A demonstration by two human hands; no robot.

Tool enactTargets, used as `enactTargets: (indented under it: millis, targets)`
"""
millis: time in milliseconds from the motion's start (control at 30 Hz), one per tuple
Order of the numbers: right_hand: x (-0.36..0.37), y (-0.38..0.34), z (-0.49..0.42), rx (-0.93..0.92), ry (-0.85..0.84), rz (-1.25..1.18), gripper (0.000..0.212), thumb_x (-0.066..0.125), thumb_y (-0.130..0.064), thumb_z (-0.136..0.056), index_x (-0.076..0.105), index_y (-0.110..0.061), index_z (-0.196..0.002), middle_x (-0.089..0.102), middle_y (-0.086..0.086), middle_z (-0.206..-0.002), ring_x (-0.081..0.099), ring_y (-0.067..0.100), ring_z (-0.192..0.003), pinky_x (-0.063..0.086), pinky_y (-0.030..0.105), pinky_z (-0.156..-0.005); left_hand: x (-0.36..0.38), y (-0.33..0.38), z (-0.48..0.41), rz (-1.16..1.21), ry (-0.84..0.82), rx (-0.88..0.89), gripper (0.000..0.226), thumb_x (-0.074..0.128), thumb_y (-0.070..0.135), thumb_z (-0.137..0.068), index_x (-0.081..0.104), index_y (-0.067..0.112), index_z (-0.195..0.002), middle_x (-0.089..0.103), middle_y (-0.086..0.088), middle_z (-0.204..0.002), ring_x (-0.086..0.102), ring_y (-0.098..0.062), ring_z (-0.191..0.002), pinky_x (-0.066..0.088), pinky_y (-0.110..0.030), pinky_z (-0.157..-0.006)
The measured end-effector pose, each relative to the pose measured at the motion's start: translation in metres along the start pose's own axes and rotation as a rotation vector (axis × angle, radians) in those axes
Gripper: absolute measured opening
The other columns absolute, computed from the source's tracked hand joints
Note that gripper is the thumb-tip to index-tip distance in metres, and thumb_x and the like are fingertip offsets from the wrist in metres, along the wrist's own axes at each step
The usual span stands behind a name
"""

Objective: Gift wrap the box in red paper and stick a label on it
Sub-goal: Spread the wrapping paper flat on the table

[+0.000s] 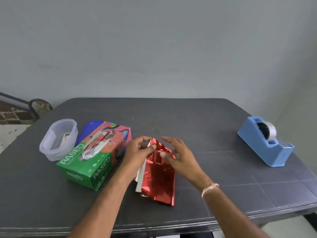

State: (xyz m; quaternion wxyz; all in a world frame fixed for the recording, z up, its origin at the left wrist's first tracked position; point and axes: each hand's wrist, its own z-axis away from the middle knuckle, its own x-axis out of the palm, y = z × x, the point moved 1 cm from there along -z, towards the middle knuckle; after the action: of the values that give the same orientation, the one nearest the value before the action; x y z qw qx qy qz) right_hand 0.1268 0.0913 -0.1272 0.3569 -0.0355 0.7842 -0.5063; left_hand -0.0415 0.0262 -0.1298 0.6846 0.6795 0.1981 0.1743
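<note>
Two bare forearms reach over the near edge of the dark grey plastic table (205, 117), at whose middle the left hand (137, 152) pinches the top corner of a folded sheet of shiny red foil wrapping paper (159, 179). The right hand (178, 157) has its fingers loosely spread, thumb touching the sheet. A green-and-pink cardboard tissue box (96, 162) lies just to the left, and a blue plastic tape dispenser (264, 143) sits far right.
</note>
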Motion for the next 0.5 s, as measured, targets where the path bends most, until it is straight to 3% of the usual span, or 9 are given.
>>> enactTargets:
  millis: [67,167,233,333,400,433,500]
  targets:
    - [-0.012,0.001,-0.015,0.053,0.042,0.053,0.042,0.078,-0.027,-0.090,0.067,-0.030,-0.131,0.063,-0.012,-0.123,0.061,0.005,-0.085,0.049,0.017,-0.083,0.003,0.006,0.004,0.056,-0.071,-0.018,0.014,0.074,0.005,-0.090,0.078,0.015,-0.100,0.077,-0.018,-0.094,0.074,-0.028,-0.083,0.059,-0.037,-0.078]
    - [-0.020,0.002,-0.023,0.169,0.064,-0.068,0.014,0.082,-0.019,-0.084,0.079,-0.023,-0.098,0.074,-0.006,-0.086,0.063,0.009,-0.072,0.053,0.023,-0.073,0.005,0.015,0.009,0.082,-0.136,-0.071,0.012,0.074,0.011,-0.092,0.079,0.015,-0.101,0.079,-0.011,-0.093,0.077,-0.025,-0.085,0.059,-0.033,-0.077]
    - [-0.020,0.005,-0.022,0.188,0.062,-0.148,0.007,0.082,-0.014,-0.082,0.078,-0.017,-0.087,0.074,-0.001,-0.074,0.064,0.007,-0.065,0.053,0.022,-0.067,0.005,0.017,0.010,0.085,-0.142,-0.079,0.012,0.074,0.017,-0.092,0.079,0.017,-0.103,0.080,-0.008,-0.096,0.077,-0.028,-0.093,0.059,-0.035,-0.083]
    - [-0.021,0.010,-0.022,0.197,0.080,-0.236,0.005,0.080,-0.011,-0.084,0.076,-0.014,-0.084,0.074,0.004,-0.074,0.064,0.011,-0.062,0.051,0.022,-0.062,0.003,0.013,0.009,0.089,-0.154,-0.140,0.025,0.065,0.039,-0.098,0.078,0.021,-0.107,0.080,-0.005,-0.099,0.077,-0.022,-0.095,0.060,-0.030,-0.080]
    - [-0.025,0.011,-0.024,0.204,0.082,-0.338,0.004,0.075,-0.006,-0.090,0.071,-0.005,-0.091,0.068,0.009,-0.072,0.058,0.014,-0.054,0.045,0.018,-0.050,-0.001,0.011,0.003,0.079,-0.153,-0.199,0.041,0.058,0.053,-0.098,0.075,0.021,-0.115,0.079,-0.003,-0.103,0.076,-0.018,-0.098,0.058,-0.034,-0.088]
    - [-0.029,0.010,-0.024,0.198,0.066,-0.395,0.004,0.071,-0.004,-0.093,0.067,-0.002,-0.094,0.065,0.011,-0.072,0.057,0.014,-0.051,0.041,0.017,-0.046,-0.002,0.010,-0.002,0.078,-0.152,-0.229,0.041,0.059,0.050,-0.098,0.074,0.017,-0.117,0.080,-0.003,-0.099,0.077,-0.016,-0.093,0.058,-0.032,-0.086]
    - [-0.036,0.009,-0.024,0.164,0.012,-0.489,0.004,0.066,-0.007,-0.098,0.064,-0.005,-0.095,0.067,0.012,-0.075,0.064,0.014,-0.057,0.045,0.019,-0.050,-0.002,0.009,-0.008,0.132,-0.163,-0.301,0.028,0.066,0.023,-0.098,0.069,0.002,-0.116,0.079,-0.004,-0.081,0.076,-0.014,-0.072,0.059,-0.024,-0.067]
